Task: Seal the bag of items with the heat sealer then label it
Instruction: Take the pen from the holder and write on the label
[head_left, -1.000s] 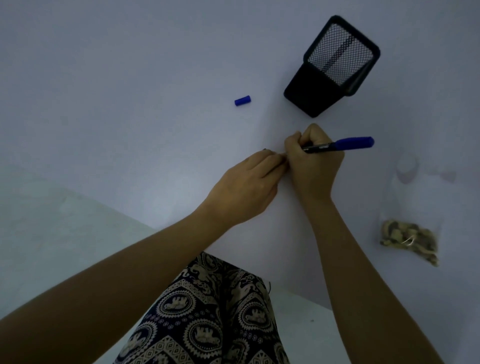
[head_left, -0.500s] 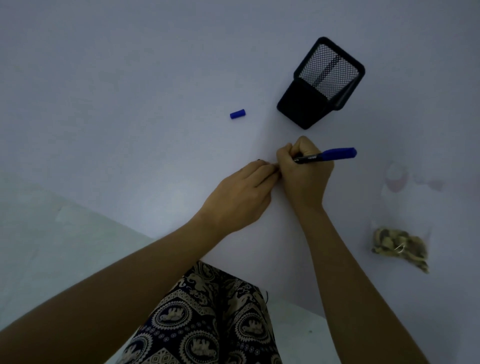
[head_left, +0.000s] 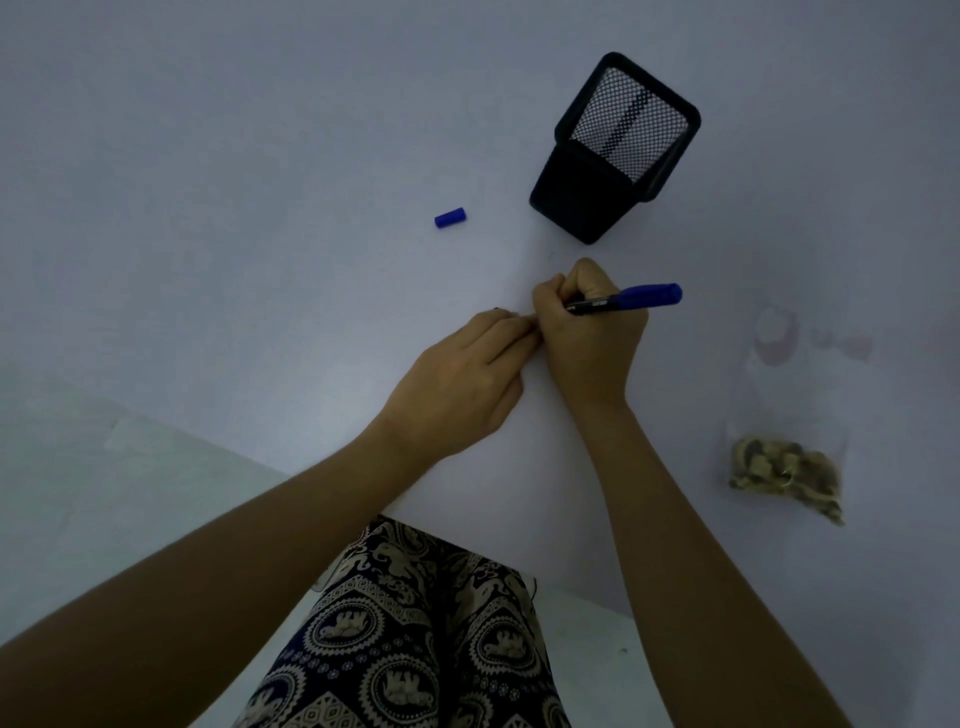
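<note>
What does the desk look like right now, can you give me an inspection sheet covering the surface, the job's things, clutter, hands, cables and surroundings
Surface: white table, dimly lit, no spills seen.
Job's things: clear bag of items lies at the right, apart from both hands; blue marker is uncapped; any label is hidden under the hands; no heat sealer in view.
Clutter: blue marker cap lies loose on the table; black mesh pen holder stands beyond the hands.
Hands: right hand grips the marker, tip hidden; left hand rests on the table, its fingers against the right hand.
Cables: nothing seen.
Surroundings: patterned trousers and pale floor below the table edge.
</note>
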